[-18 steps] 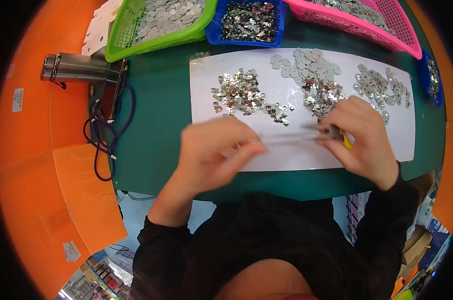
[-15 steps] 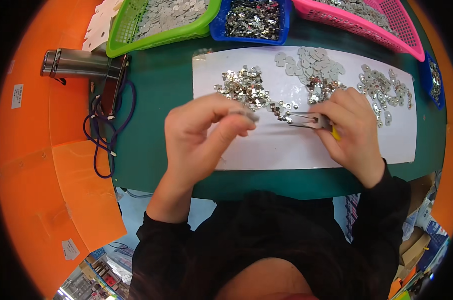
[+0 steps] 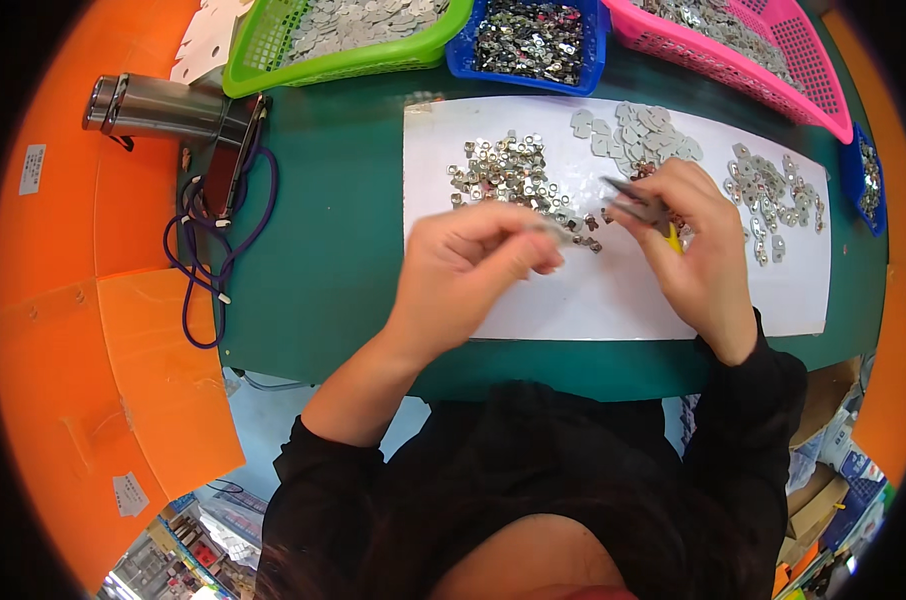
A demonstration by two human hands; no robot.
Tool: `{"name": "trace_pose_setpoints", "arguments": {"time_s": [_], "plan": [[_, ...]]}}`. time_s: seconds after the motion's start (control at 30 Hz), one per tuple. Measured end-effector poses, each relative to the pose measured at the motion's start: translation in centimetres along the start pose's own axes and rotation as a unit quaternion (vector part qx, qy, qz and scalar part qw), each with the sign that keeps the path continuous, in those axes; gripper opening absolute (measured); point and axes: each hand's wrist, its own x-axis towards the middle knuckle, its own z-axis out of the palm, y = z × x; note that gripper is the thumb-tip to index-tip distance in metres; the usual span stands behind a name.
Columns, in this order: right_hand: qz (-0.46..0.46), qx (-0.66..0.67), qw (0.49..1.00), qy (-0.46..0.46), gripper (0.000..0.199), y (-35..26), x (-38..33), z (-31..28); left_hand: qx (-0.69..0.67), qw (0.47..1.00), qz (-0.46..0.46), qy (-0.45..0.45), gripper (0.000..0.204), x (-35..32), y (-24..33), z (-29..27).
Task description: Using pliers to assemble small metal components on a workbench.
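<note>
The left hand has its fingers pinched shut on a small metal part, held just above the white sheet. The right hand grips tweezers closed, tips near a pile of shiny metal parts. Green, blue and pink baskets line the green table.

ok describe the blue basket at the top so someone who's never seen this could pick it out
Start at the white sheet on the green mat. Along the mat's far edge stand three baskets in a row; the blue basket is the middle one, between a green basket and a pink basket. It is the smallest of the three and holds darker, shinier metal bits.
</note>
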Motion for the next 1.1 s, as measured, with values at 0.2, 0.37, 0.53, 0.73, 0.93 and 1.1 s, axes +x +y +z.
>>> {"name": "trace_pose_setpoints", "arguments": {"time_s": [0.2,0.37,0.53,0.73,0.93,1.1], "plan": [[0.040,0.116,0.991,-0.050,0.010,-1.7,-0.3,-0.3,0.209,0.959,0.183,-0.053,0.014,0.1,-0.8,0.6],[-0.091,-0.020,0.994,0.059,0.013,-1.3,-1.0,0.5,-0.145,0.986,-0.054,-0.058,0.011,-0.1,-0.7,1.0],[-0.120,-0.018,0.988,0.096,0.017,-1.2,-1.4,1.3,-0.266,0.956,-0.093,-0.077,0.012,0.0,-1.1,0.7],[-0.034,0.048,0.996,0.061,0.013,-0.7,-1.3,1.4,-0.303,0.945,-0.104,-0.071,0.014,0.0,-1.3,0.5],[0.046,0.094,0.994,0.031,0.014,-0.9,-0.9,1.1,-0.281,0.949,-0.124,-0.067,0.018,-0.1,-0.9,0.3],[0.015,0.094,0.995,0.003,0.009,-0.6,-0.8,0.8,-0.264,0.954,-0.130,-0.064,0.018,-0.1,-0.9,0.3]]}}
